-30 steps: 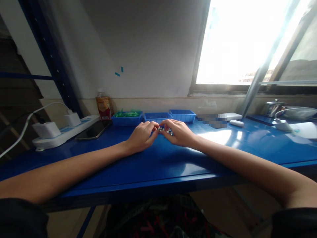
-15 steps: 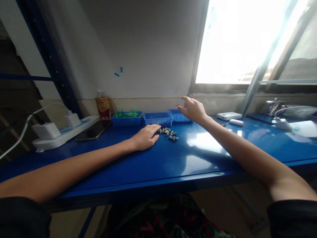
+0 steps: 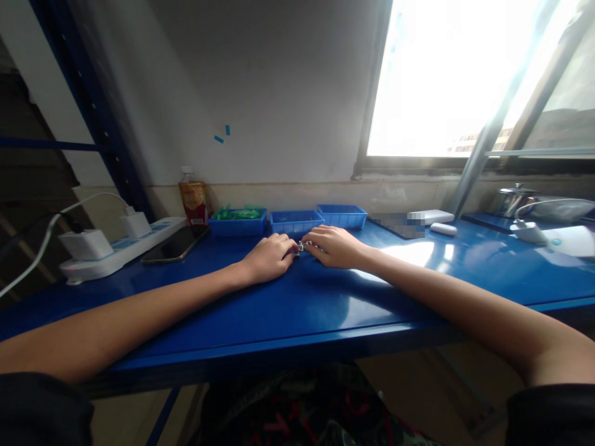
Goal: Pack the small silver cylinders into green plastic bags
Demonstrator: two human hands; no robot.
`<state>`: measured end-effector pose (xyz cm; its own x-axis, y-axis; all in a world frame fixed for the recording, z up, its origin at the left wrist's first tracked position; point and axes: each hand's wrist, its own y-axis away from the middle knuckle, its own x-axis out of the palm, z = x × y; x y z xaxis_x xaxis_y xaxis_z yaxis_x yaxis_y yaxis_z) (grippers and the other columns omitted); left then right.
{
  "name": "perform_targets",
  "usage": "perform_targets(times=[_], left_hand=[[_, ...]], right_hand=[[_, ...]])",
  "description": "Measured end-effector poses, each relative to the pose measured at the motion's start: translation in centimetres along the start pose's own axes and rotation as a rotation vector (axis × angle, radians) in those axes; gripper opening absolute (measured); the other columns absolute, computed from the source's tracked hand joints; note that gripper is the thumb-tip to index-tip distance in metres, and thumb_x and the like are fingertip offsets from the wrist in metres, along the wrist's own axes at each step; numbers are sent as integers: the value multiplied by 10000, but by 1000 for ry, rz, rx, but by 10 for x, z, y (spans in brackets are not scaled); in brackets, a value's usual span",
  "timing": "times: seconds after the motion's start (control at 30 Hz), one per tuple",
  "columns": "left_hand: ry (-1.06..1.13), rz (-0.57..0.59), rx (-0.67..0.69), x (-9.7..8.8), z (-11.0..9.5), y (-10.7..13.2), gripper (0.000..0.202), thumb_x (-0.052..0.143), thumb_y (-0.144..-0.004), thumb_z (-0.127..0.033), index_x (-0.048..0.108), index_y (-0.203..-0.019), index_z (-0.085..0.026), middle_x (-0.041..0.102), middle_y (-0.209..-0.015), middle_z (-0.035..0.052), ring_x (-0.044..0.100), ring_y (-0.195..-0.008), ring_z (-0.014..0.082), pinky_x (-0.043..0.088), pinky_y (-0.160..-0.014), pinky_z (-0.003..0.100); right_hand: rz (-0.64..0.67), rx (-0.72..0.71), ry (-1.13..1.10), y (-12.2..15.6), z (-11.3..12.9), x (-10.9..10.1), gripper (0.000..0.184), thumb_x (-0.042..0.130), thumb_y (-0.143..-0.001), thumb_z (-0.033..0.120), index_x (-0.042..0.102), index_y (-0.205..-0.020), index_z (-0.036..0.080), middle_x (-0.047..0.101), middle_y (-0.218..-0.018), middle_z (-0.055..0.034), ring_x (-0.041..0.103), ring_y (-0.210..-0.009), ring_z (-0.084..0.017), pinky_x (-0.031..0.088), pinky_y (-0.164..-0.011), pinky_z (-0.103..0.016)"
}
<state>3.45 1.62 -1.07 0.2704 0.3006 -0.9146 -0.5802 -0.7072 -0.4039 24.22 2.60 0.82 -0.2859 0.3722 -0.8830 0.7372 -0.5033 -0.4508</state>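
Small silvery metal screws (image 3: pixel 302 246) lie on the blue tabletop between my two hands, partly covered by the fingers. From the left, my left hand (image 3: pixel 269 257) rests on the table with its fingers bent and pressed together, the tips gripping at the screws. My right hand (image 3: pixel 338 246) faces it from the other side, fingers curled and thumb drawn in, also closed on screws. How many screws each hand has hold of is hidden. Just behind the hands stands a blue bin (image 3: pixel 296 222), with another blue bin (image 3: pixel 342 217) to its right.
A bin with green pieces (image 3: pixel 238 222) stands at the left, beside a drink bottle (image 3: pixel 194 201). Farther left are a phone (image 3: pixel 176 245) and a white power strip (image 3: pixel 93 266). White cases (image 3: pixel 443 229) lie at the right, below the window.
My right hand has come down and left from above the right bin to the screws. My left hand has curled its fingers in, and the spread of screws is now mostly covered.
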Motion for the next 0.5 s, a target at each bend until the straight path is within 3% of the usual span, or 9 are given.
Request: perform_targets(times=[0.3,0.5], left_hand=[[33,-49,23,-2,-3,1,133,523,-841,-253,634,-860,-182,652,-897,69,584,-872,227,480,-795,366],[65,-161,100,-7,-7,5,119,530,-853,-225,616,-915,-170,664,-922,65,582,-894,224,473,-816,360]], right_hand=[[-41,-53,-46,4,-7,7,222,480,-915,253,649,-1038,180,683,-968,-72,618,-883,-183,442,-803,-306],[-65,-58,-37,4,-3,8,228,566,-867,342,666,-993,181,680,-900,-56,616,-849,-191,425,-782,-317]])
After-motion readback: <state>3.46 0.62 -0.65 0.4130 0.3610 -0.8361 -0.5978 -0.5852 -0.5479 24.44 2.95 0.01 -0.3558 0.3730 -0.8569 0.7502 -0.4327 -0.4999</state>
